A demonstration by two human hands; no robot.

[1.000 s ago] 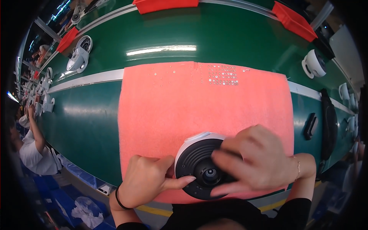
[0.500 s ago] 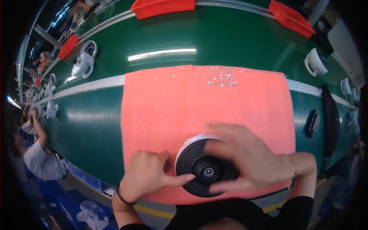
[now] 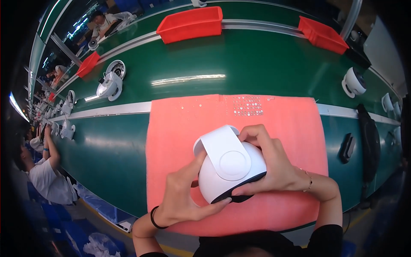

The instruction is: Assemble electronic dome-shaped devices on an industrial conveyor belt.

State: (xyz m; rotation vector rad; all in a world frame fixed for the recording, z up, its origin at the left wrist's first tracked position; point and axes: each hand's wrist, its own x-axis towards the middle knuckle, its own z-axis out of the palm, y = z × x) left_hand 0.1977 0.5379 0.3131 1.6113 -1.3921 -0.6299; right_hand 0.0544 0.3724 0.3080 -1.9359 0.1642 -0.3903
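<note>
Between my hands is a round white camera [image 3: 209,174] with a curved white bracket [image 3: 221,145] across its side. Its black face is turned down toward me, so only a dark strip of it shows and the lens is hidden. My left hand [image 3: 183,192] is closed round the camera's left side, the thumb along the black edge. On the other side my right hand [image 3: 274,165] grips it, fingers at the bracket's far end and thumb on the dark rim. The camera is tilted over the pink mat [image 3: 171,128].
Rows of small screws [image 3: 248,107] lie at the mat's far edge. Beyond, on the green bench [image 3: 184,60], stand an opened camera [image 3: 112,81] at left and a white camera [image 3: 354,82] at right. Red bins [image 3: 190,25] line the back. A black object [image 3: 348,147] lies right of the mat.
The camera has been turned: its black face and lens pointed up before, and now its white side and bracket show. My right hand, blurred above it earlier, now grips it together with my left.
</note>
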